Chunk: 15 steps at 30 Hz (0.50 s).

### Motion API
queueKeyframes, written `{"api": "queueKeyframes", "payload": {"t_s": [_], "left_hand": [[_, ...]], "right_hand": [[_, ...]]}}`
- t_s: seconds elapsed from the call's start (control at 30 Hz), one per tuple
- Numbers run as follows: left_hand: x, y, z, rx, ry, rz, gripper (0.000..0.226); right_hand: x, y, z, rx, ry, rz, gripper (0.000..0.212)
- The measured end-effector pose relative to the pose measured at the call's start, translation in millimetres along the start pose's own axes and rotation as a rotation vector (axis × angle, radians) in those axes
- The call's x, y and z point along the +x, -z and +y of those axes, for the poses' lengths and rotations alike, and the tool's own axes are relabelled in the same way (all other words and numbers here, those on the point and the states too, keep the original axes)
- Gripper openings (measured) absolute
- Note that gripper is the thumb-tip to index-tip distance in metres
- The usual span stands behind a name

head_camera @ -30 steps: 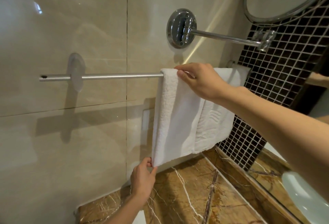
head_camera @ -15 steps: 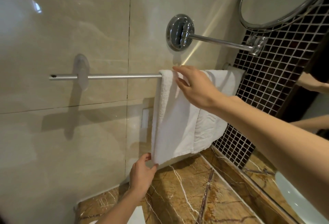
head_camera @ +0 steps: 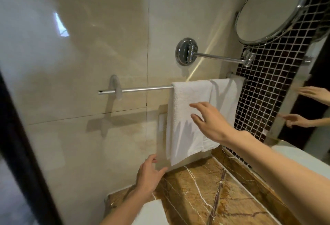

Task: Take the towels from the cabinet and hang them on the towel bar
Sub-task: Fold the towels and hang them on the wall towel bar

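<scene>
**Both hands open beside the hung towels**

At the left, the bare end of the towel bar [head_camera: 142, 89] runs along the beige wall tile. Below it, the left hand [head_camera: 149, 176] is raised over the marble counter [head_camera: 205, 198] with its fingers loosely straight and the thumb out. It holds nothing and sits just beside the bottom corner of the front towel [head_camera: 184, 135]; whether it touches cannot be told.

That white towel hangs folded over the right part of the bar, and a second white towel [head_camera: 223, 97] is draped just behind it to the right.

The right hand [head_camera: 210, 123] is in front of the front towel, fingers spread and straight, gripping nothing. Its finger shadows fall on the cloth.

Further right, a round mirror [head_camera: 267, 10] on a chrome arm stands above the dark mosaic tile [head_camera: 259, 99].
</scene>
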State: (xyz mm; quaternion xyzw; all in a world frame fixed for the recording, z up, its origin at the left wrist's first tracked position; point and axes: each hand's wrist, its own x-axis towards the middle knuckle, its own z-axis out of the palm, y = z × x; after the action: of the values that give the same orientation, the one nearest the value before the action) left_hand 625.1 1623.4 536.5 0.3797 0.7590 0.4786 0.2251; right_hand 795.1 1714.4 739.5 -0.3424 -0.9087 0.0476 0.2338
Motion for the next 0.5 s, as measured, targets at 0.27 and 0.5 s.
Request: {"api": "queueKeyframes", "payload": {"t_s": [0.27, 0.5], "left_hand": [[-41, 39, -13, 0.030, 0.006, -0.074, 0.059], [-91, 47, -31, 0.126, -0.026, -0.164, 0.061]], "right_hand": [[-58, -39, -19, 0.053, -0.099, -0.137, 0.047], [-128, -65, -42, 0.038, -0.201, -0.233, 0.049]]}}
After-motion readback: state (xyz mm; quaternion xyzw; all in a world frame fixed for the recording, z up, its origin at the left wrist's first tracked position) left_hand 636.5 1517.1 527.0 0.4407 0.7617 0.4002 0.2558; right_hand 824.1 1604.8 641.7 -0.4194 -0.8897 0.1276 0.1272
